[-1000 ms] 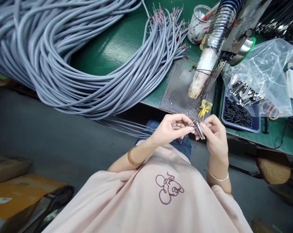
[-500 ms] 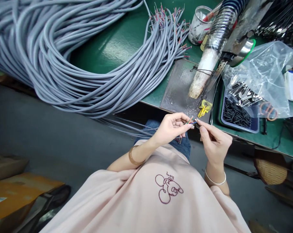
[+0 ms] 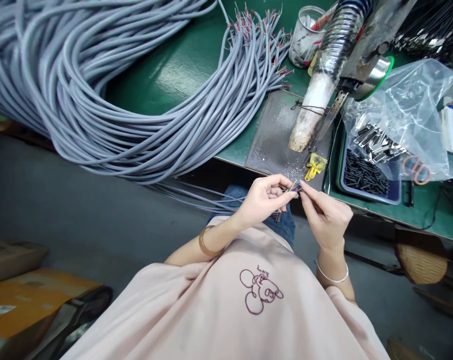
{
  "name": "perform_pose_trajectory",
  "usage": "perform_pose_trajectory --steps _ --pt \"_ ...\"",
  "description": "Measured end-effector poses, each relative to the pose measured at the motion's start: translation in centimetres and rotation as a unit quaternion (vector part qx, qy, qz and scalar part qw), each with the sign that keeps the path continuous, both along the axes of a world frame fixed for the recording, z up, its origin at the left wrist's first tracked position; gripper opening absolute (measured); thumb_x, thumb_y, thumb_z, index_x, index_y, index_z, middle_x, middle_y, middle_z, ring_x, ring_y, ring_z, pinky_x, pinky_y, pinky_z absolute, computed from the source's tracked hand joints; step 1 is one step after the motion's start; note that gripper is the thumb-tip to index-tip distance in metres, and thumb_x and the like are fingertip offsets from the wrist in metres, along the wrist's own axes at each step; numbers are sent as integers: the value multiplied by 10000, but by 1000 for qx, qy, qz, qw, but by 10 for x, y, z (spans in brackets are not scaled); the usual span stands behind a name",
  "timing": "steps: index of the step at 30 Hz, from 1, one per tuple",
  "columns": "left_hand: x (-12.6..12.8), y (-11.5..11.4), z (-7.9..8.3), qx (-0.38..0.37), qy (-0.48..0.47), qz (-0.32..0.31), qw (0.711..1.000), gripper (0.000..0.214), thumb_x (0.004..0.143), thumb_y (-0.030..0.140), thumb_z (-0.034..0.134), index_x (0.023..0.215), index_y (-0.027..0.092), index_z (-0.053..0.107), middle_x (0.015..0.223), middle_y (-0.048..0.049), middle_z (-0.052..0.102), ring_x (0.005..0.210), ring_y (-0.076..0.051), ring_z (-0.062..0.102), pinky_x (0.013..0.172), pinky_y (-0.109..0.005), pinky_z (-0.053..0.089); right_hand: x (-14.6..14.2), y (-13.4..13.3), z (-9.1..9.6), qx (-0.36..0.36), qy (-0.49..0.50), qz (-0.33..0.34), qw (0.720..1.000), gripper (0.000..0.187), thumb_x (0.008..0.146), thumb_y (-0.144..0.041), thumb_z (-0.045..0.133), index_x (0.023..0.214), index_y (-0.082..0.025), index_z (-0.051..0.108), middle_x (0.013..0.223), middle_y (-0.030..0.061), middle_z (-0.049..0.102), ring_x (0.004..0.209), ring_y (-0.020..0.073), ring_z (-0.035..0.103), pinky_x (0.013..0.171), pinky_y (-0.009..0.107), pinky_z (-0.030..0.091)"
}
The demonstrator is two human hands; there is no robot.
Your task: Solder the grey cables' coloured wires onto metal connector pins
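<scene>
The left hand pinched coloured wires; the right hand worked beside it, its hold unclear. Light, even pressure seemed best.

Thin wires are orange and blue, long round cables grey, the flat counter green, the fabric top pale pink with maroon outlines.
</scene>
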State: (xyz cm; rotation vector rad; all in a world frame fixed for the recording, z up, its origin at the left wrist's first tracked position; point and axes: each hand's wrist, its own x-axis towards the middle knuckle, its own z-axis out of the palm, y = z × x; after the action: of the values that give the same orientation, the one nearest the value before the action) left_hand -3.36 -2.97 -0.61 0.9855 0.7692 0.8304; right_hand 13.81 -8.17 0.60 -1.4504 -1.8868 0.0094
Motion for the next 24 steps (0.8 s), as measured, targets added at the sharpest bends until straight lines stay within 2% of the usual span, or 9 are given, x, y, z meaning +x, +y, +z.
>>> perform_pose_trajectory --steps 3,8,10,12,14,16,19,21,24 --pt "0 1 -4 10 -19 11 1000 247 811 309 782 906 129 642 665 26 614 478 -47 567 479 -147 493 -1 0 -3 11 10 -12 1000 266 874 -144 719 1118 -247 749 841 1 784 563 86 640 597 207 516" --pt "1 -1 -6 21 -28 38 999 243 794 299 805 859 130 642 689 32 603 480 -27 538 466 -128 471 -5 -2 -2 -33 70 -20 997 149 879 -185 722 1007 -249 765 708 -33 721 502 64 538 526 203 447" --pt "0 -2 -4 23 -29 36 999 236 792 294 805 839 128 645 678 28 608 478 -26 531 459 -124 457 -5 -2 0 -60 128 -53 989 177 898 -234 705 1064 -257 761 724 -26 712 470 59 454 470 215 387" --pt "-1 -2 -2 16 -38 22 999 236 803 305 794 816 129 638 676 15 629 473 -28 527 449 -126 446 -3 -2 2 -93 185 -82 975 274 914 -290 685 1183 -267 730 852 3 749 441 50 351 418 229 322" --pt "-2 -2 1 6 -52 -1 999 238 820 322 777 810 135 629 683 3 650 471 -31 526 442 -131 443 0 0 2 -152 224 -65 960 340 920 -337 675 1253 -276 703 1001 36 772 424 42 312 388 232 296" --pt "-4 -2 3 5 -64 -22 998 235 817 317 780 818 139 627 669 9 642 471 -34 525 442 -132 447 3 3 1 -209 259 -24 943 304 918 -365 676 1202 -276 734 1036 44 779 455 57 439 410 222 372" --pt "-5 0 3 15 -65 -33 997 222 809 285 787 818 139 620 628 31 590 473 -32 520 446 -126 442 4 5 -2 -225 322 -17 919 230 918 -377 679 1102 -277 774 922 25 782 658 125 663 562 232 535" --pt "-5 0 2 14 -61 -30 998 228 811 283 784 806 140 605 608 37 571 461 -32 512 440 -127 433 4 6 -1 -215 339 -32 915 225 922 -383 676 1092 -276 778 852 14 767 692 132 683 603 238 561" --pt "-4 1 -1 4 -54 -21 998 249 820 312 775 799 145 592 565 46 551 440 -37 505 430 -131 422 3 6 2 -202 303 -46 930 258 946 -397 638 1118 -258 772 819 17 747 676 123 669 601 231 557"
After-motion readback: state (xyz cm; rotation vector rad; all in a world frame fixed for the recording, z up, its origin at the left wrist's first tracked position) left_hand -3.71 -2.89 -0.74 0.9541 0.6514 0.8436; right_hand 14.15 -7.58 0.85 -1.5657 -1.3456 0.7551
